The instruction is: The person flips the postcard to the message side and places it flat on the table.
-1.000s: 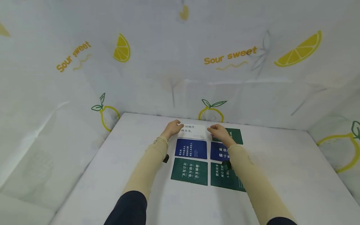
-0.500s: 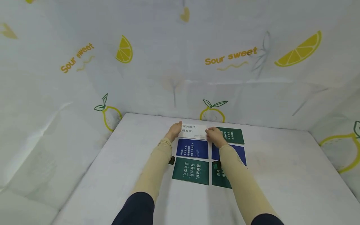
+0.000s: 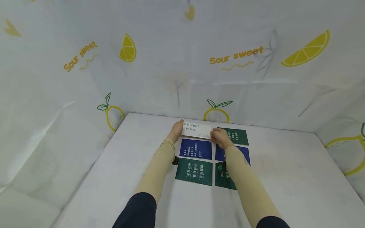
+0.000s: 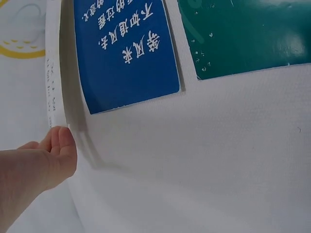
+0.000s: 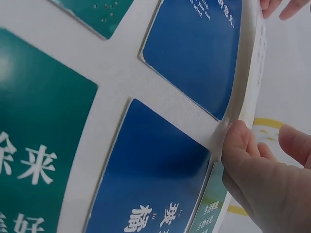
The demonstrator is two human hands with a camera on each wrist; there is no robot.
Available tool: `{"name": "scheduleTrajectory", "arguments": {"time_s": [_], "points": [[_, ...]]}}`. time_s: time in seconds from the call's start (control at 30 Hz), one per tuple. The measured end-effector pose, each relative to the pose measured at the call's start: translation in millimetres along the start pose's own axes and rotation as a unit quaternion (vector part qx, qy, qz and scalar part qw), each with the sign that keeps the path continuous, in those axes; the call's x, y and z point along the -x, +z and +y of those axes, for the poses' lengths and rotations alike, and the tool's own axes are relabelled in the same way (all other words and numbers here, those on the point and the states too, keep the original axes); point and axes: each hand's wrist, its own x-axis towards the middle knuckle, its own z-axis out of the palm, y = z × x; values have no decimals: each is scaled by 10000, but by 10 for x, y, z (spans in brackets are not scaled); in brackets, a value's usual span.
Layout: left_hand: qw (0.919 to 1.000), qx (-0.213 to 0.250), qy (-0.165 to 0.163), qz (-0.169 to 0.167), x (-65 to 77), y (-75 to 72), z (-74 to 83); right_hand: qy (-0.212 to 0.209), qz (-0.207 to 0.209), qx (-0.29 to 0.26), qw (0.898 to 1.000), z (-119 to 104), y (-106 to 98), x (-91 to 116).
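A white card (image 3: 196, 130) with dark printed characters is at the far end of the two card columns, its near edge raised off the table with a shadow under it. My left hand (image 3: 176, 130) pinches its left end; in the left wrist view the fingertips (image 4: 63, 136) curl at its corner. The right hand (image 3: 220, 137) holds the opposite end, fingers (image 5: 238, 138) curled at the edge, beside a green card (image 3: 239, 136). Just nearer lies a blue card (image 3: 196, 149) with white characters, bare table showing between it and the white card.
Another blue card (image 3: 244, 153) lies partly under my right forearm in the head view. Closer in are a green card (image 3: 194, 171) and a second green card (image 3: 228, 183), the latter partly covered by the sleeve. A lemon-print sheet (image 3: 159, 79) rises behind the white table (image 3: 122, 152).
Both hands have closed in on the white card's ends, the right coming left off the green card. The white card's near edge has since risen from the table.
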Motion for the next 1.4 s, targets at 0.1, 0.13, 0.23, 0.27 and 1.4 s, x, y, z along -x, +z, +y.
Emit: {"name": "scheduleTrajectory", "arguments": {"time_s": [0.1, 0.13, 0.23, 0.27, 1.4], "points": [[9998, 198, 27, -70, 78, -29, 75, 48, 8, -119, 9999, -30, -3, -5], [9998, 208, 41, -45, 73, -27, 87, 46, 29, -137, 9999, -44, -3, -4], [9996, 292, 54, 5, 25, -13, 112, 67, 144, -258, 9995, -86, -6, -4], [9993, 373, -9, 36, -1, -6, 118, 65, 164, -285, 9994, -100, -6, -3], [9875, 1395, 590, 428, 1270, -231, 610, -977, 676, -1107, 9867, 0, 38, 39]]}}
